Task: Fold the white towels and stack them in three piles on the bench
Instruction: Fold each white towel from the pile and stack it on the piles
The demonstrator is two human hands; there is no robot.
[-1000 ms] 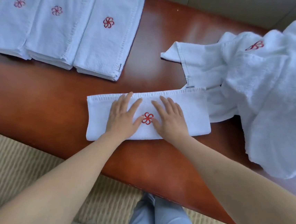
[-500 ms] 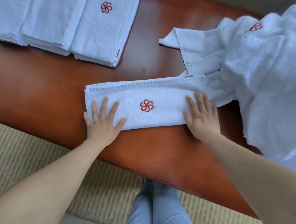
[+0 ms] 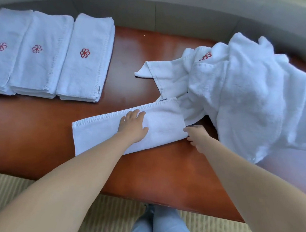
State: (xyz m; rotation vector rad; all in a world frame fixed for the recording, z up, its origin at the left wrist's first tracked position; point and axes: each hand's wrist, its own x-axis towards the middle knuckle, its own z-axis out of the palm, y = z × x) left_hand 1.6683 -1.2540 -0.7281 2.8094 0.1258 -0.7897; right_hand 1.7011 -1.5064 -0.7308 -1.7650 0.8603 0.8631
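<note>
A glossy red-brown wooden bench [image 3: 37, 130] stands on beige woven matting [image 3: 10, 193], grey wall behind. At frame centre, the left hand [image 3: 132, 126] presses flat on the folded towel [image 3: 98, 134]; the right hand [image 3: 197, 136] pinches its right end. Three towel piles [image 3: 43, 57] lie upper left, unfolded towels [image 3: 249, 97] right.

Glossy red-brown wooden bench [image 3: 37, 130]. Landmark: long folded towel [image 3: 98, 134] near the front edge. Far-left of it, three piles of folded white towels [image 3: 43, 57] side by side, touching, each with a red flower logo on top. Just right of it, touching its right end, a heap of unfolded white towels [image 3: 243, 96].
</note>
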